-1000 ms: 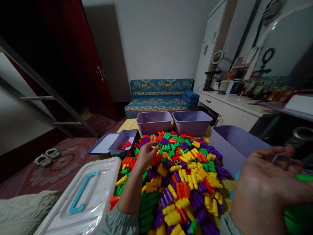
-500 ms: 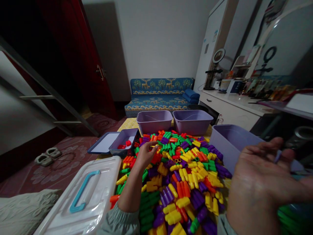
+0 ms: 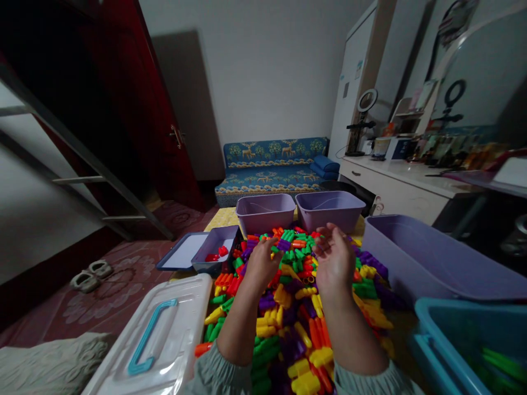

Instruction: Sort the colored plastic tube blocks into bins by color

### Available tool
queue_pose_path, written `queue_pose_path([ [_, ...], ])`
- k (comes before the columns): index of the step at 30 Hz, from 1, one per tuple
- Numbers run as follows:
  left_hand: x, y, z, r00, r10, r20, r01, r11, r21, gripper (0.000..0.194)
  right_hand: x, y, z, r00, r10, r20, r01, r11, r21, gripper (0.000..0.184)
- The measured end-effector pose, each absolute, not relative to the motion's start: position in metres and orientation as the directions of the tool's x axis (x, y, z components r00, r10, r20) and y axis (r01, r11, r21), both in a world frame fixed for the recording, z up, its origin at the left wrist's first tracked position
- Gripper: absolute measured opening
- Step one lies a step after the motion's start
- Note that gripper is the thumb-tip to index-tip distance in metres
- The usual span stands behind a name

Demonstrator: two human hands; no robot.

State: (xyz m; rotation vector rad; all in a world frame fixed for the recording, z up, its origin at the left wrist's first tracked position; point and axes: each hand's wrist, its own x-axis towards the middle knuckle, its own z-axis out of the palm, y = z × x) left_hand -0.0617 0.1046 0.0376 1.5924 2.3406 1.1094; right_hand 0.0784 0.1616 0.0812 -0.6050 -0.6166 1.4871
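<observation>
My left hand (image 3: 263, 266) reaches over the far part of a pile of plastic building pieces (image 3: 304, 340). Its fingers curve forward, with the thumb apart and a green piece (image 3: 274, 252) showing in the gap; I see nothing clearly gripped. My right hand (image 3: 335, 263) is raised above the same pile, palm turned left, fingers loosely spread and nothing in them. Tube-shaped pieces in yellow, orange, green, purple and red make up the pile. Both forearms cross over it and hide part of it.
Purple bins (image 3: 265, 214) line the far edge, with another purple bin (image 3: 428, 258) on the right. A blue bin (image 3: 424, 318) at lower right holds green pieces. A small box (image 3: 201, 266) with red pieces and a white lid (image 3: 164, 329) with a blue handle lie left.
My right hand has swung from the far right, palm up, to above the pile beside my left hand. My left hand has shifted slightly right. The blue bin now shows at lower right.
</observation>
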Motion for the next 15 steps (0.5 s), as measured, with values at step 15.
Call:
queue_pose_path([
  [15, -0.133, 0.184, 0.054, -0.448, 0.847, 0.287, 0.891, 0.397, 0.22, 0.066, -0.03, 0.27, 0.062, -0.503, 0.837, 0.216, 0.587, 0.514, -0.625, 0.071],
])
